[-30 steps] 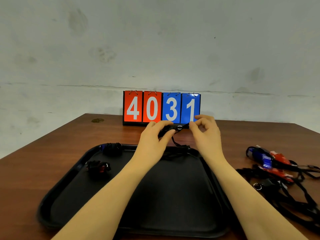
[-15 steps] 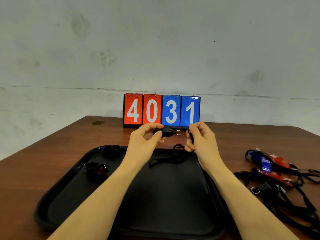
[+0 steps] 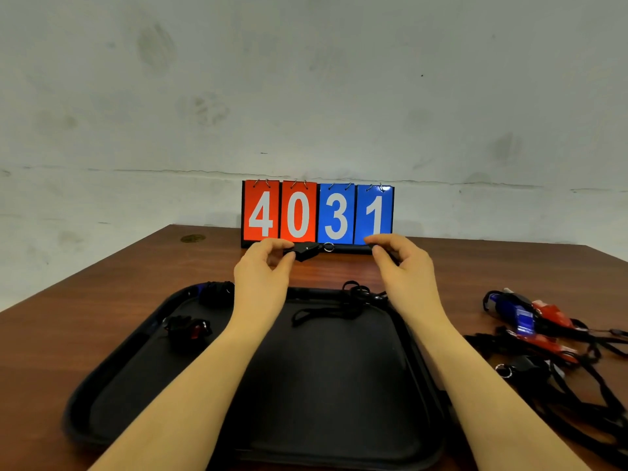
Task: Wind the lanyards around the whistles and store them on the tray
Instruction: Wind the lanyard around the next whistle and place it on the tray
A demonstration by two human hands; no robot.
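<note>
My left hand (image 3: 263, 270) pinches a black whistle (image 3: 306, 251) above the far edge of the black tray (image 3: 112, 385); its metal ring (image 3: 328, 247) points right. To the right, my right hand (image 3: 401, 266) pinches the whistle's black lanyard (image 3: 339, 309), whose loose end lies heaped on the tray's far side. Two wound whistles rest on the tray's left: a black and blue one (image 3: 215, 294) at the far corner and a red one (image 3: 188, 329) nearer me.
A tangle of blue, red and black whistles with black lanyards (image 3: 543, 338) lies on the brown table (image 3: 68, 321) right of the tray. A flip scoreboard reading 4031 (image 3: 317, 214) stands at the table's far edge against a pale wall.
My hands have moved apart: the right hand went right along the lanyard while the left keeps the whistle. The view has dipped slightly.
</note>
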